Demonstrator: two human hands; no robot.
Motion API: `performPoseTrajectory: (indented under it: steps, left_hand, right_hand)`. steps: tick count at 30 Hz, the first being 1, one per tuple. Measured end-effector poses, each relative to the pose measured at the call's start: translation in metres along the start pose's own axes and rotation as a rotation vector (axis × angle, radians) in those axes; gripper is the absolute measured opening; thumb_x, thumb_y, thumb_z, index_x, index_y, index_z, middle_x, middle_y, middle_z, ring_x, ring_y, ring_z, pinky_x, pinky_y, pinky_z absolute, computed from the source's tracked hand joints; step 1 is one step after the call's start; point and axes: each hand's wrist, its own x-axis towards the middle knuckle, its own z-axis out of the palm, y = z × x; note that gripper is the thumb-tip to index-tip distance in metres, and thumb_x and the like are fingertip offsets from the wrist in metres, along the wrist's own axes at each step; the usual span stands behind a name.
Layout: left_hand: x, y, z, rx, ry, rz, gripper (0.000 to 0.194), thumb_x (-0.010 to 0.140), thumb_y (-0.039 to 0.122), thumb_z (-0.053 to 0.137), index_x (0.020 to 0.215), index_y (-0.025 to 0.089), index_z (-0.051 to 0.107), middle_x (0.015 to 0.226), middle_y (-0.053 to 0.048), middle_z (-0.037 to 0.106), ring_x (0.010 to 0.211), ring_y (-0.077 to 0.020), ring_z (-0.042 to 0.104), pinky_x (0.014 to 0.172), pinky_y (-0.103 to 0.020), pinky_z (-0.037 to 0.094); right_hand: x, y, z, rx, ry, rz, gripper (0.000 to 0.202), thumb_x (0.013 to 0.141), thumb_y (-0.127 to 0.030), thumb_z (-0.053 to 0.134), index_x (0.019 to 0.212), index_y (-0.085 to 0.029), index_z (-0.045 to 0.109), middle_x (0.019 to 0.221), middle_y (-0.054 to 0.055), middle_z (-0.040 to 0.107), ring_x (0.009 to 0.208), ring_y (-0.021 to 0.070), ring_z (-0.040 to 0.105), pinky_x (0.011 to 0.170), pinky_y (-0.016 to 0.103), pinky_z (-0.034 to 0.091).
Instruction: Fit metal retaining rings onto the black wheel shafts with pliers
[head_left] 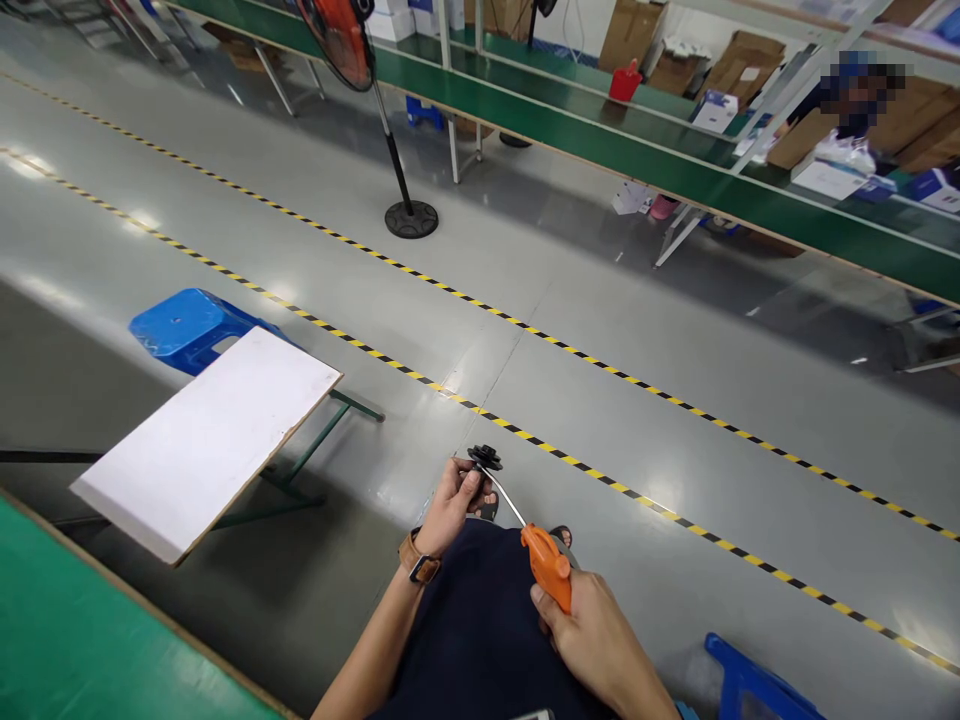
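A small black part (486,457) with a round, ridged shape is pinched in the fingers of my left hand (454,500), which wears a brown watch strap. My right hand (592,625) is wrapped round the orange handle of a tool (550,565). From that handle a thin, bent metal rod runs up and left, and its far end meets the underside of the black part. Whether the rod's tip enters the part is too small to tell. Both hands are in front of my dark clothing, above the floor.
A white board (217,435) on a green frame stands left, beside a blue stool (191,325). A green table edge (112,640) lies lower left, another blue stool (750,680) lower right. Beyond the striped floor tape are a fan (411,218), a long green bench (600,145) and a person.
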Motion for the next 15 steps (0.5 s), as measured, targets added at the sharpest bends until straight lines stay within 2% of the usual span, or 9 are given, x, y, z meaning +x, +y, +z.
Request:
performPoseTrajectory:
  steps: [6, 11, 13, 15]
  left_hand:
    - [0.000, 0.000, 0.001, -0.143, -0.023, -0.017, 0.049, 0.083, 0.060, 0.072, 0.096, 0.022, 0.043, 0.076, 0.005, 0.060, 0.050, -0.0037, 0.040, 0.054, -0.023, 0.034]
    - [0.000, 0.000, 0.000, -0.174, -0.049, -0.014, 0.045, 0.087, 0.056, 0.069, 0.094, 0.021, 0.042, 0.075, 0.005, 0.059, 0.049, -0.0022, 0.036, 0.054, -0.022, 0.033]
    - [0.000, 0.000, 0.000, -0.158, -0.052, -0.009, 0.045, 0.087, 0.056, 0.068, 0.096, 0.021, 0.043, 0.077, 0.004, 0.061, 0.050, -0.0027, 0.038, 0.054, -0.022, 0.034]
    - [0.000, 0.002, 0.001, -0.091, -0.051, 0.003, 0.045, 0.087, 0.057, 0.068, 0.098, 0.021, 0.043, 0.081, 0.001, 0.064, 0.053, -0.0048, 0.044, 0.056, -0.023, 0.037]
  right_hand:
    - [0.001, -0.002, -0.001, 0.009, -0.016, 0.010, 0.029, 0.093, -0.036, 0.046, 0.067, -0.023, 0.045, 0.062, 0.002, 0.061, 0.054, 0.0165, 0.056, 0.052, 0.027, 0.035]
    - [-0.001, 0.004, -0.002, 0.134, -0.047, 0.035, 0.034, 0.094, -0.040, 0.048, 0.066, -0.022, 0.050, 0.061, 0.003, 0.062, 0.051, 0.0160, 0.059, 0.052, 0.026, 0.042]
    - [-0.002, 0.012, -0.003, 0.278, -0.099, 0.034, 0.035, 0.095, -0.046, 0.050, 0.073, -0.020, 0.057, 0.065, 0.003, 0.064, 0.054, 0.0169, 0.063, 0.053, 0.027, 0.047]
    - [-0.001, 0.020, -0.007, 0.465, -0.129, 0.023, 0.039, 0.093, -0.056, 0.054, 0.094, -0.019, 0.064, 0.076, 0.005, 0.068, 0.057, 0.0181, 0.066, 0.054, 0.029, 0.052]
